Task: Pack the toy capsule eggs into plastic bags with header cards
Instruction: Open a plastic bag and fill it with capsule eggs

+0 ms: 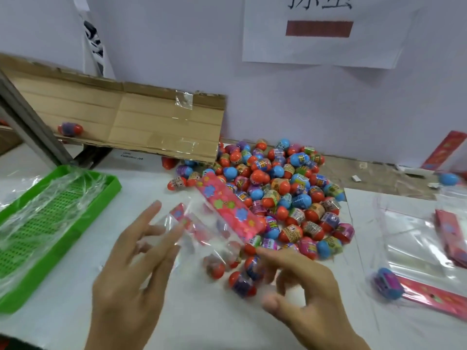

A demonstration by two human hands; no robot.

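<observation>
A clear plastic bag (214, 238) with a pink flowered header card (227, 203) lies tilted on the white table between my hands. Several capsule eggs (240, 276) sit inside its lower end. My left hand (134, 269) has its fingers spread, the fingertips touching the bag's left edge. My right hand (303, 281) pinches the bag's lower right part near the eggs. A big pile of coloured capsule eggs (285, 195) lies just behind the bag.
A green mesh tray (106, 195) holding clear film stands at the left. A cardboard flap (121, 117) with one egg (70, 128) slopes at the back left. Empty bags with red cards (429, 248) and one bagged egg (388, 286) lie at the right.
</observation>
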